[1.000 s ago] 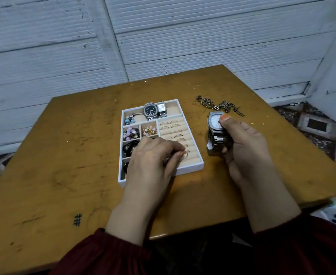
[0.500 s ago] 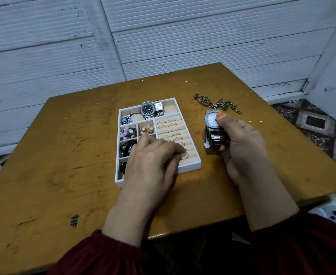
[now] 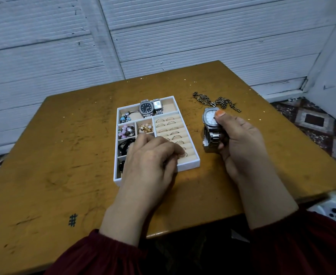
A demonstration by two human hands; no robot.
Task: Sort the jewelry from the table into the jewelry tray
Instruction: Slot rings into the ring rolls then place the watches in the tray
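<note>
A white jewelry tray (image 3: 190, 164) lies on the brown table (image 3: 64, 155). Its top compartment holds a black-dial watch (image 3: 146, 108) and a small rectangular watch (image 3: 157, 105). Several rings sit in the beige ring rows (image 3: 169, 128). My left hand (image 3: 149, 157) hovers over the tray's near half with its fingers curled, its fingertips pinching a ring (image 3: 185, 155) at the nearest row. Right of the tray, my right hand (image 3: 240, 139) grips a silver watch (image 3: 210, 120) with a white dial, thumb on its face. A dark chain (image 3: 216, 101) lies on the table behind it.
Small left compartments hold pink beads (image 3: 126, 131), gold pieces (image 3: 145, 128) and dark items (image 3: 123, 147). The table's right edge drops to a patterned floor (image 3: 314, 120). A white object (image 3: 331, 210) sits below the near right corner. A grey ribbed wall stands behind.
Both hands stay nearly where they were. The left fingertips remain at the nearest ring row and the right hand keeps the watch beside the tray.
</note>
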